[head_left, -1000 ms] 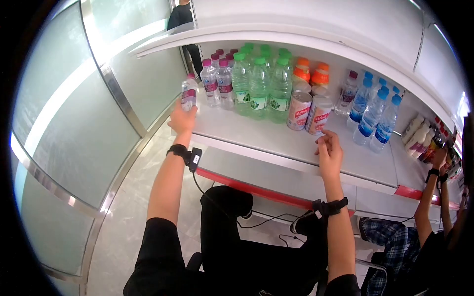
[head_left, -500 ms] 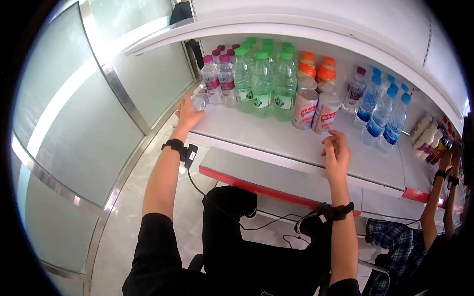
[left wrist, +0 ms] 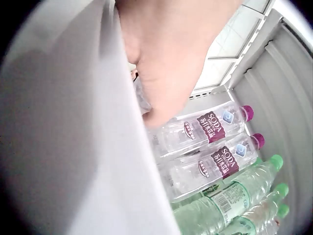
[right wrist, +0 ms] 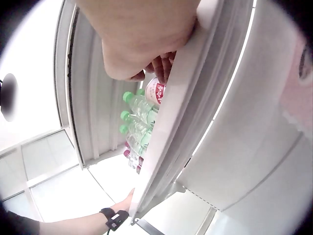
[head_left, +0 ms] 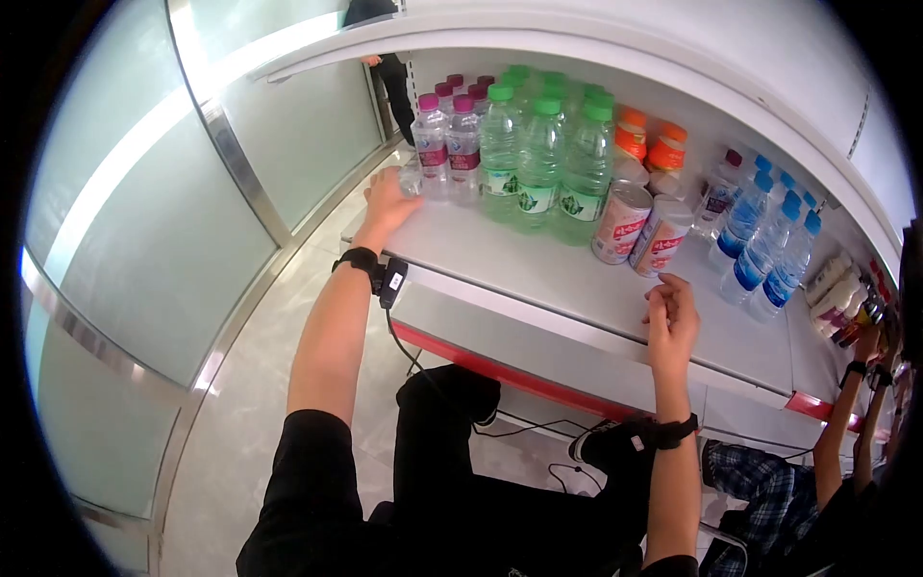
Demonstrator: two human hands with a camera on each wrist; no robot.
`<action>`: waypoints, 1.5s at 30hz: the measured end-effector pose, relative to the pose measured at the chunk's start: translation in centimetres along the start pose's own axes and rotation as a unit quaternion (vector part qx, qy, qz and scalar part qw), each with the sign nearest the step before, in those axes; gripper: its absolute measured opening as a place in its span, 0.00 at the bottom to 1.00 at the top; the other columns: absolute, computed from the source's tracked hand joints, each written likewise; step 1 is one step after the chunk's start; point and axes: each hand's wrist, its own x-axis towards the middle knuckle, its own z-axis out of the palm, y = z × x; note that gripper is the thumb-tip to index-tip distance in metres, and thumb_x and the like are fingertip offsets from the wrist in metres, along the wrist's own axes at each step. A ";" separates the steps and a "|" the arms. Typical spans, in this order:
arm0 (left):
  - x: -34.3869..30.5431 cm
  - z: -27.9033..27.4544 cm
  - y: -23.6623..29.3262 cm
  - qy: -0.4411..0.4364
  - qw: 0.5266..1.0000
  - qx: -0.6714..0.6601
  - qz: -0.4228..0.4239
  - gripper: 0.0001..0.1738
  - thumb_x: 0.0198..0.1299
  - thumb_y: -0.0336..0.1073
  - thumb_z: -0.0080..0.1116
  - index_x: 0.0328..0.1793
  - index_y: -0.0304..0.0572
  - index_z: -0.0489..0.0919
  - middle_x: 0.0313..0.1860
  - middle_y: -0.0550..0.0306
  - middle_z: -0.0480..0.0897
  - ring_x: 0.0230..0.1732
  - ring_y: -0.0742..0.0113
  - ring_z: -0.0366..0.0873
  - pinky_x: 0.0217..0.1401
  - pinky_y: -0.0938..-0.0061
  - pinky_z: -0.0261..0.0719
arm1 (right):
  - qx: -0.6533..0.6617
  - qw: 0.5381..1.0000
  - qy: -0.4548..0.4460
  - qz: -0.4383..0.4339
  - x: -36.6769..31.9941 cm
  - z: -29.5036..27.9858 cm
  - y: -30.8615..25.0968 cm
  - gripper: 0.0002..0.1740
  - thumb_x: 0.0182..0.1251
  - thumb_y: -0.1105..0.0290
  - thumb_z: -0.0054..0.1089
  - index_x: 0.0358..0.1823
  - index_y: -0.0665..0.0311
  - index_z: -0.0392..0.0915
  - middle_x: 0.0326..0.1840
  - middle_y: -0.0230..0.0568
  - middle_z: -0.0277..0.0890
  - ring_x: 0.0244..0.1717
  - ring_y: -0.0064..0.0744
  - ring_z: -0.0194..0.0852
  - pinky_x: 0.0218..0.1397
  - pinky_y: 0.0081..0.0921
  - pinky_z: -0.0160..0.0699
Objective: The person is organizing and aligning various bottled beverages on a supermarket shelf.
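At the shelf's left end, my left hand (head_left: 389,204) grips a clear plastic bottle (head_left: 411,181) low down, in front of the pink-capped soda bottles (head_left: 432,144). Only a small part of the held bottle shows; in the left wrist view a bit of its clear plastic (left wrist: 142,96) appears beside the thumb, and the rest is hidden. My right hand (head_left: 671,322) hovers over the shelf's front edge with loosely curled fingers and nothing in them. Just beyond its fingertips stand two pink-and-white cans (head_left: 661,237).
Green-capped bottles (head_left: 540,178) fill the middle of the shelf (head_left: 519,255), with orange-capped bottles (head_left: 666,149) behind the cans. Blue-capped water bottles (head_left: 760,255) stand to the right. An upper shelf edge (head_left: 577,43) overhangs them. Frosted glass panels (head_left: 106,240) border the left; another person's arms (head_left: 836,413) reach in at right.
The bottle in my left hand stood upright with its pink cap visible; now it is lower and mostly hidden by the hand. My right hand stays near the cans. The head view has shifted slightly.
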 end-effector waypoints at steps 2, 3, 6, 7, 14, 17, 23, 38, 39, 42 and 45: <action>0.2 0.2 -0.6 -0.004 0.999 -0.026 0.031 0.41 0.46 0.42 0.73 0.66 0.37 0.70 0.64 0.43 0.74 0.69 0.45 0.65 0.69 0.48 0.60 | -0.004 1.000 -0.006 -0.005 0.0 0.1 0.0 0.13 0.71 0.75 0.55 0.54 0.70 0.74 0.33 0.35 0.77 0.29 0.19 0.71 0.30 0.18 0.69; -0.1 0.0 -0.4 -0.003 0.999 -0.026 0.029 0.41 0.46 0.42 0.73 0.66 0.37 0.70 0.64 0.43 0.74 0.69 0.45 0.65 0.69 0.48 0.60 | -0.011 1.000 -0.005 -0.007 0.0 0.1 0.2 0.13 0.71 0.75 0.55 0.54 0.70 0.74 0.33 0.35 0.77 0.29 0.18 0.71 0.30 0.18 0.69; -0.4 -0.3 0.4 0.011 0.999 0.001 0.044 0.40 0.46 0.42 0.73 0.66 0.36 0.70 0.63 0.44 0.74 0.69 0.45 0.65 0.68 0.49 0.62 | -0.023 1.000 -0.004 -0.014 0.1 0.1 0.3 0.13 0.70 0.75 0.56 0.54 0.71 0.74 0.33 0.35 0.77 0.29 0.18 0.70 0.31 0.19 0.69; -0.5 -0.4 0.4 0.009 0.999 0.004 0.045 0.40 0.47 0.42 0.73 0.66 0.36 0.70 0.63 0.45 0.74 0.69 0.45 0.65 0.68 0.49 0.62 | -0.029 1.000 -0.004 -0.011 0.1 0.1 0.3 0.14 0.70 0.75 0.56 0.54 0.71 0.75 0.33 0.35 0.77 0.29 0.18 0.70 0.31 0.19 0.69; -0.7 -0.4 0.5 0.008 0.999 -0.012 0.046 0.40 0.47 0.41 0.73 0.66 0.35 0.70 0.63 0.46 0.73 0.68 0.46 0.66 0.67 0.50 0.62 | -0.022 1.000 -0.009 -0.005 0.0 0.1 -0.2 0.14 0.70 0.75 0.56 0.55 0.70 0.74 0.33 0.34 0.77 0.28 0.19 0.70 0.31 0.19 0.70; -0.4 -0.2 -0.1 0.008 0.998 -0.031 0.058 0.40 0.47 0.40 0.73 0.67 0.35 0.70 0.63 0.46 0.73 0.68 0.46 0.66 0.67 0.50 0.62 | -0.029 0.999 -0.013 -0.012 0.0 0.1 0.0 0.15 0.70 0.75 0.56 0.56 0.70 0.73 0.33 0.34 0.77 0.28 0.19 0.70 0.30 0.19 0.70; -0.9 0.0 0.7 0.035 0.999 0.002 0.037 0.39 0.48 0.42 0.72 0.66 0.35 0.70 0.63 0.45 0.73 0.68 0.45 0.65 0.66 0.50 0.62 | -0.050 0.998 -0.015 -0.024 -0.1 0.0 0.1 0.15 0.71 0.75 0.54 0.57 0.68 0.73 0.34 0.34 0.75 0.26 0.18 0.70 0.29 0.17 0.71; -0.5 -0.1 -0.6 0.014 0.996 -0.072 0.050 0.39 0.52 0.41 0.71 0.68 0.36 0.68 0.64 0.43 0.73 0.70 0.44 0.64 0.68 0.45 0.61 | -0.024 1.000 -0.016 -0.012 0.1 0.0 0.0 0.15 0.69 0.77 0.55 0.56 0.69 0.73 0.33 0.35 0.76 0.28 0.20 0.71 0.32 0.19 0.71; -0.7 0.0 -0.4 0.013 0.996 -0.073 0.048 0.39 0.52 0.41 0.71 0.68 0.36 0.68 0.64 0.43 0.73 0.70 0.44 0.64 0.68 0.45 0.61 | -0.032 0.999 -0.016 -0.023 0.1 0.0 0.1 0.15 0.70 0.76 0.54 0.56 0.69 0.73 0.33 0.35 0.76 0.27 0.19 0.71 0.30 0.18 0.71; -0.7 0.2 0.3 0.031 0.999 -0.023 0.031 0.39 0.52 0.43 0.71 0.69 0.36 0.68 0.63 0.42 0.74 0.69 0.44 0.65 0.68 0.45 0.61 | -0.038 0.999 -0.009 -0.024 -0.1 -0.1 0.1 0.15 0.70 0.76 0.54 0.56 0.69 0.73 0.34 0.35 0.76 0.27 0.18 0.70 0.30 0.18 0.70; -0.5 0.5 0.7 0.041 0.998 0.036 -0.021 0.40 0.52 0.45 0.71 0.69 0.36 0.69 0.63 0.41 0.74 0.69 0.44 0.65 0.68 0.46 0.62 | -0.029 1.000 -0.004 -0.011 0.0 -0.1 0.3 0.15 0.69 0.78 0.55 0.56 0.69 0.73 0.34 0.35 0.77 0.28 0.19 0.70 0.32 0.18 0.69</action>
